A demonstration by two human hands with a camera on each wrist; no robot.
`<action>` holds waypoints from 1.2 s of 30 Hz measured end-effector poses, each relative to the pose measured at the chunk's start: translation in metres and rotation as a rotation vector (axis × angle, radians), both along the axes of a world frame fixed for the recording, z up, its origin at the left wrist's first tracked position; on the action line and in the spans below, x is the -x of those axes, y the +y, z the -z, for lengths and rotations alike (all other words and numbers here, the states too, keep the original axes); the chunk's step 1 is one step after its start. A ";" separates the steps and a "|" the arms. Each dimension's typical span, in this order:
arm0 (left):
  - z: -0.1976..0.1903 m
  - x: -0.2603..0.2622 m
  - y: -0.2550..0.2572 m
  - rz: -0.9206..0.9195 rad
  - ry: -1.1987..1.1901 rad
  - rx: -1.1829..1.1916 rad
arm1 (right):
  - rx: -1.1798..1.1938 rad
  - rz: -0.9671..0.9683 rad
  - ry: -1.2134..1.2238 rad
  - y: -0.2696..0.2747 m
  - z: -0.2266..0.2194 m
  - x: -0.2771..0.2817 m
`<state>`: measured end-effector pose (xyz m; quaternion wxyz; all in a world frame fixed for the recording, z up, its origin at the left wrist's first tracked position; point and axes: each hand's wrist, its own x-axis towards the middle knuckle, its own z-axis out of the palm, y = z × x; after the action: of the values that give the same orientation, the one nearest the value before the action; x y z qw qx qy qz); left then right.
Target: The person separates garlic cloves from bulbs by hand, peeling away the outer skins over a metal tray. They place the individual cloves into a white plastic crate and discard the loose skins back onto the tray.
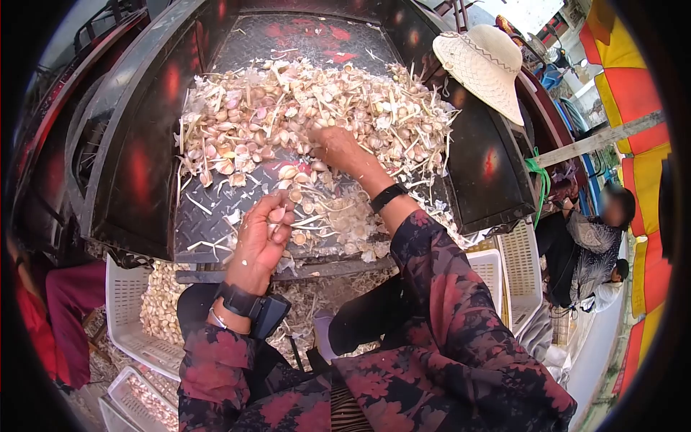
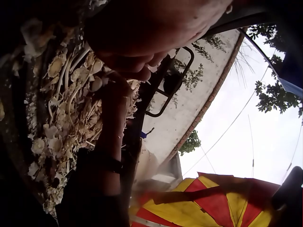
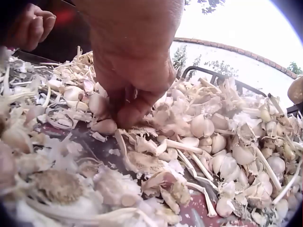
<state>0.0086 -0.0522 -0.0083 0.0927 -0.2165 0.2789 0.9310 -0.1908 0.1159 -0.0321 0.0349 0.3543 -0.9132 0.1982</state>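
A heap of garlic cloves, papery skins and dry stalks covers the dark metal truck bed. My left hand is held palm up over the near edge of the bed, its curled fingers holding a pinkish garlic clove. My right hand reaches down into the near side of the heap. In the right wrist view its fingertips are bent together among the skins, pinching at a pale garlic clove, partly hidden by the fingers. Loose skins and flat root discs lie beneath the right wrist.
Dark side walls flank the bed, and a straw hat hangs over the right one. Below the front edge stands a white crate of cloves at left, with another white basket at right. Other people sit on both sides.
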 end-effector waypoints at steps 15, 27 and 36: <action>-0.006 0.005 0.019 0.051 0.165 0.234 | 0.836 0.058 -0.658 0.014 -0.059 -0.073; -0.040 -0.024 0.052 -0.024 0.392 0.508 | 0.815 -0.076 -0.333 0.037 -0.094 -0.173; -0.049 -0.055 0.096 0.122 0.315 0.355 | 0.790 0.007 -0.712 0.098 -0.109 -0.222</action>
<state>0.0640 0.0436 0.0404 0.0646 -0.0642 0.4616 0.8824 0.0311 0.2141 0.0768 -0.1457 0.2219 -0.7255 0.6350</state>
